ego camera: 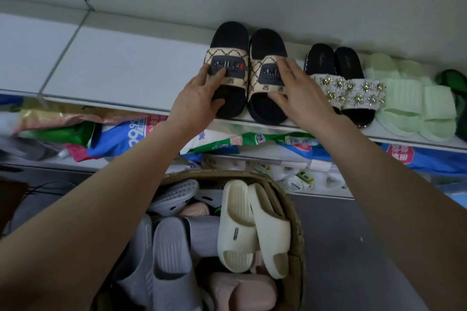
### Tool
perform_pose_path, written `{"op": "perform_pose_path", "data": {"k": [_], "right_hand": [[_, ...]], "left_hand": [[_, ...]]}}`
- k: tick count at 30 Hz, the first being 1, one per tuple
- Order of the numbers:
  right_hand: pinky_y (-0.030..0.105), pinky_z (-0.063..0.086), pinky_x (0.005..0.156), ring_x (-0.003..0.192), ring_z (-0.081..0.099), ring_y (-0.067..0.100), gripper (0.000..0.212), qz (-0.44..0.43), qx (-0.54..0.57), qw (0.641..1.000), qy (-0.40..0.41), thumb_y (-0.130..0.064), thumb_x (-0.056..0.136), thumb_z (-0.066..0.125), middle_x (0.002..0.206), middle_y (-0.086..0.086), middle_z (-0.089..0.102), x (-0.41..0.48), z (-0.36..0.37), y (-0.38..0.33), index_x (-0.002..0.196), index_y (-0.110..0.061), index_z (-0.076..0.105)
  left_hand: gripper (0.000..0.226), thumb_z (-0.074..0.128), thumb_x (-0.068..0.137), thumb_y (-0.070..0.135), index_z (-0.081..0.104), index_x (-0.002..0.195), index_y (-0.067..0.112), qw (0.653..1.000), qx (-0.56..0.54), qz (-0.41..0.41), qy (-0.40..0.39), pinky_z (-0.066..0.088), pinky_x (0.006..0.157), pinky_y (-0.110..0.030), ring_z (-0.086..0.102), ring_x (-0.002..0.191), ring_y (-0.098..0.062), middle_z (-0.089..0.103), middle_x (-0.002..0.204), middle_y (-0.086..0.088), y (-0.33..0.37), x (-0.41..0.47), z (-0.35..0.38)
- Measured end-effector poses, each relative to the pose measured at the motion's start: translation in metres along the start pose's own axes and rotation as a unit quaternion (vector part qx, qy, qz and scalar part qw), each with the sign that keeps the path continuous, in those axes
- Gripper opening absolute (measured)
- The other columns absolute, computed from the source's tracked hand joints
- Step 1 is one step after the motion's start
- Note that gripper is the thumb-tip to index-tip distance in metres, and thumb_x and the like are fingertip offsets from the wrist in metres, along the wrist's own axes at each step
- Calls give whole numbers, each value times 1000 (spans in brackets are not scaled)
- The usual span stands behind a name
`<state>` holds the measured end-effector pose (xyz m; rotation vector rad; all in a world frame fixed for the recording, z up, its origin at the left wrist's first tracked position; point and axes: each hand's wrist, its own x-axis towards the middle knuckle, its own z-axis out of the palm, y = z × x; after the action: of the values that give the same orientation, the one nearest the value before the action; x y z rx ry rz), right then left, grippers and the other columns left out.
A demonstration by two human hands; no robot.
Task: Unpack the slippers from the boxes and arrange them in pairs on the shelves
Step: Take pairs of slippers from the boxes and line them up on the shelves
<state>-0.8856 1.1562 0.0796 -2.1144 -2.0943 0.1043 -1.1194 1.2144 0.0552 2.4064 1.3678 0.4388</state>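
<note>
The left black slipper (228, 40) carries a dark patch on its patterned beige strap reading "SMILE" with a small red mark after it. The right black slipper (267, 43) has the same patch, only "SMI" showing past the fingers. Both stand side by side on the white shelf (113, 70), toes at its front edge. The left hand (199, 98) grips the left strap, fingers curled over the patch and thumb tucked at the toe opening. The right hand (300, 93) pinches the other strap, fingers laid flat on top, thumb at its front edge.

Just right of them sit a beaded pair (351, 88), then a pale green pair (414, 108), touching one another. To the left runs a wide stretch of white shelf surface.

Below, a cardboard box (295, 222) holds cream slippers (237, 225) (their small dark tag is too fine to read), grey slippers (166, 247) and a pink slipper (242, 290). Printed bags (141, 134) crowd the lower shelf.
</note>
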Motion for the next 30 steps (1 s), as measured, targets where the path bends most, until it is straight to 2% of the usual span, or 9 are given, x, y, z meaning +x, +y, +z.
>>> {"op": "perform_pose_path", "data": {"k": [5,7,10,12,14,18,23,27,30], "right_hand": [[43,45,103,124,51,32,49,-9,10,997,72,-27,98,53,148,13,40,-75,6,-27,143,-8,43],[41,46,98,122,52,31,43,6,27,996,82,-22,98,54,141,13,47,-121,22,-35,138,-8,49],[41,51,86,113,55,30,33,58,50,996,39,-14,96,54,129,10,56,-192,63,-36,129,-10,56],[40,51,86,111,55,31,30,85,55,995,-26,-11,95,54,124,9,59,-235,96,-32,124,-11,59],[44,51,91,117,49,33,30,96,40,990,-94,-11,92,58,127,13,58,-266,127,-25,121,-8,62],[48,49,92,124,40,34,37,107,-7,981,-164,-19,90,53,132,16,54,-286,162,-10,123,-6,61],[50,31,108,143,24,39,41,127,0,974,-190,-29,99,48,148,16,37,-283,181,-1,134,-7,51],[53,26,115,145,18,40,37,127,64,978,-155,-31,96,58,149,19,36,-286,178,-5,119,-3,58],[55,32,111,142,25,40,30,103,80,981,-141,-33,95,57,146,18,38,-292,169,-15,103,-5,59]], "left_hand": [[54,64,88,14,48,140,13,998,-23,39,39,39,106,-53,40,132,-40,43,145,-19,-6,-57,13],[46,62,88,9,55,133,12,995,-51,45,73,35,110,-49,39,132,-38,50,139,-17,-6,-92,23],[36,60,86,1,63,122,9,988,-87,69,105,37,107,-40,45,124,-33,57,128,-14,-1,-150,46],[34,61,84,1,65,117,11,990,-103,72,69,42,101,-40,51,115,-30,59,122,-12,0,-189,72],[33,57,86,12,64,118,16,993,-107,50,-15,47,95,-43,54,113,-29,59,122,-9,-1,-221,104],[45,69,85,16,59,129,16,984,-73,4,-165,50,95,-47,49,123,-33,53,135,-11,5,-251,160],[50,53,96,31,41,143,19,964,-13,-11,-264,25,116,-41,20,143,-34,24,156,-11,13,-244,214],[31,61,91,22,60,120,9,967,-52,-35,-245,24,115,-45,27,139,-40,35,150,-18,12,-244,222],[25,70,83,14,64,105,5,973,-86,-24,-214,34,108,-53,45,125,-42,57,129,-19,7,-259,197]]}}
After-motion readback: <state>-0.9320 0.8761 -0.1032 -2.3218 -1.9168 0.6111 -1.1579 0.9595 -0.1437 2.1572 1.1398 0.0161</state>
